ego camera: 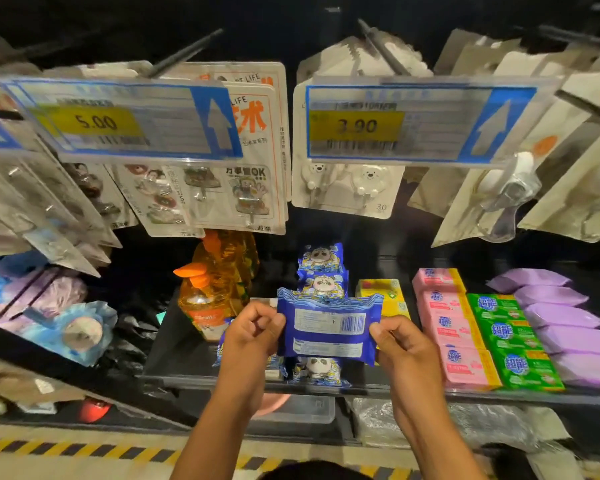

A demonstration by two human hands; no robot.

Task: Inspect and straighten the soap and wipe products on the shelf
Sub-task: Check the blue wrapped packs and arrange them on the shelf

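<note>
- Left hand (pixel 253 336) grip pinches left edge of blue wipe pack (pixel 329 329)
- Right hand (pixel 404 344) grip pinches its right edge
- Pack held barcode-side up above shelf (pixel 187 341), over row of panda wipe packs (pixel 321 268)
- Pink soap bars (pixel 454 327) to the right

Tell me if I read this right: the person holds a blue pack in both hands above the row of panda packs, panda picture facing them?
Not quite. The head view shows the blue pack with its barcode side facing the person, not the panda picture. The rest stands: the left hand and right hand hold it by its ends, above the row of panda packs.
</note>
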